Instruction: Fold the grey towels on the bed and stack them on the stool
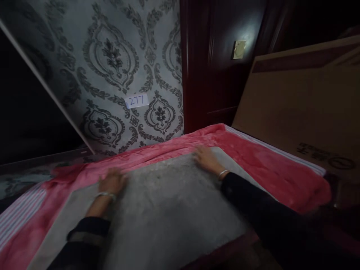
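Both hands lie flat on a grey cloth (168, 210) spread over a pink blanket (253, 157) on a bed. The left hand (112, 182) rests palm down near the cloth's far edge, fingers loosely spread and gripping nothing — a silver bracelet (106, 195) circles its wrist, and a dark sleeve with a lighter cuff (84, 234) covers the forearm. The right hand (205, 157) presses on the cloth's far corner, also flat and open with nothing held, though motion blur softens the fingers so their exact spread cannot be told. A thin bangle (223, 173) sits at that wrist, above a black sleeve (258, 210).

The grey cloth covers the middle of the blanket, its far edge running just short of the blanket's far border, its near edge reaching the bed's front. The pink blanket shows around the cloth on the left, far and right sides. A striped sheet (19, 213) peeks out beyond the blanket's left side, and a pale striped band follows the blanket's right border.

Behind the blanket stands a wall with grey patterned wallpaper (118, 60) — a small white label (136, 100) reading 277 is stuck to it. Right of the wallpaper is a dark red wooden door (213, 75) with a brass-coloured plate (239, 49). A large cardboard box (306, 101) leans beyond the blanket's right side.
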### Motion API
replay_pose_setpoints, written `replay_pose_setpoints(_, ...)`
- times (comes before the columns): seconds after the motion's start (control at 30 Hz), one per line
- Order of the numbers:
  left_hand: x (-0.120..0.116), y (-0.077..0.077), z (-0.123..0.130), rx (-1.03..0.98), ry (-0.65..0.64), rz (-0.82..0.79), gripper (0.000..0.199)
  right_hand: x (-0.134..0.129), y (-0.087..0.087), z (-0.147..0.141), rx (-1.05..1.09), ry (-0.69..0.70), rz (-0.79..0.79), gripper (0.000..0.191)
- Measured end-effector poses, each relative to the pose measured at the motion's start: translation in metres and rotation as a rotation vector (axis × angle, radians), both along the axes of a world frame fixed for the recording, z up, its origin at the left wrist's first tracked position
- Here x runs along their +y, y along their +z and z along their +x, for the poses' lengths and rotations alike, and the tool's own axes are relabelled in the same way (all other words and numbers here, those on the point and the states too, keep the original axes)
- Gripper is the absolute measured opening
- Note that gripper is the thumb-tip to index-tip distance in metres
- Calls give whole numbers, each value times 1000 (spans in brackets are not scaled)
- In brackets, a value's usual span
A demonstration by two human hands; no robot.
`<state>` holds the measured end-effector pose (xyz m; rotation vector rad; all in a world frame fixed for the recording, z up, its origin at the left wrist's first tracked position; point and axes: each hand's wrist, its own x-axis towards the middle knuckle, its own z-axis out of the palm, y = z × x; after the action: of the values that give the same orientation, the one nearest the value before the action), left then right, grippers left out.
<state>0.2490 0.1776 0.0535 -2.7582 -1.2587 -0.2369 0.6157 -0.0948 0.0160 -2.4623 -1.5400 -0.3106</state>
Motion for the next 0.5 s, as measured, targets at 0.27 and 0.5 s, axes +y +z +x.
replay_pose_setpoints(0.27,-94,-39,123,78,-385,-213,62,45,-28,-28,88,189,-87,60)
replay_pose_setpoints(0.5,11,-40,38,135,85,-174,68,-27,-25,74,187,-358,-126,59)
